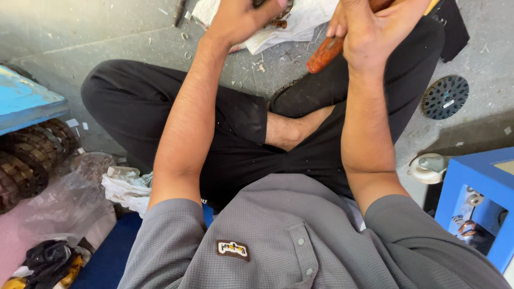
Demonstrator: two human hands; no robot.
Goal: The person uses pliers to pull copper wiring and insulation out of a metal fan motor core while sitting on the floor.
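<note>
1. Forearms both reach forward over crossed legs in black trousers [235, 134], wrists raised.
2. Right hand [375, 27] has its fingers wrapped around a worn orange-red wooden tool handle [324, 54].
3. Handle's long axis slants; its rounded end points down-left, toward the grey concrete floor [64, 37].
4. Left hand [238, 18] is clenched on a dark object against crumpled white paper [300, 21].

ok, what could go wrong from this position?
The right hand grips an orange tool handle whose working end is out of view, close to the left hand; a slip might catch those fingers. The left hand's own grip is partly cut off by the frame. Metal scraps scattered on the floor near the crossed legs could jab skin.
</note>
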